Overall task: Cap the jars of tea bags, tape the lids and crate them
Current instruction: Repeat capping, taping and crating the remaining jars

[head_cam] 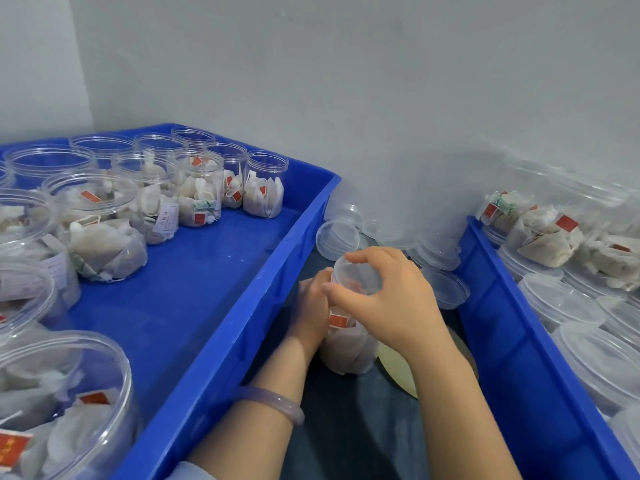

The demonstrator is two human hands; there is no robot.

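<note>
Grey wall (346, 64) backs a dark counter (346, 427) running between 2 blue crates. The left crate (242, 306) holds uncapped jars (199, 188) of tea bags; the right crate (502, 341) holds capped jars (561, 303), some lying down. Loose lids (339, 237) pile on the counter. Between the crates the left hand (311, 306) grips a filled jar (349, 344) standing on the counter, and the right hand (398, 299) curls its fingers (367, 255) round the clear lid (360, 275) on top of it.

Right hand (391, 296) grips lid (358, 276); left hand (311, 308) holds jar (349, 351).

A narrow tabletop (346, 427) strip runs between the left crate (242, 323) and right crate (502, 327), loose lids (337, 239) blocking its far end. The left crate's right half lies bare.
</note>
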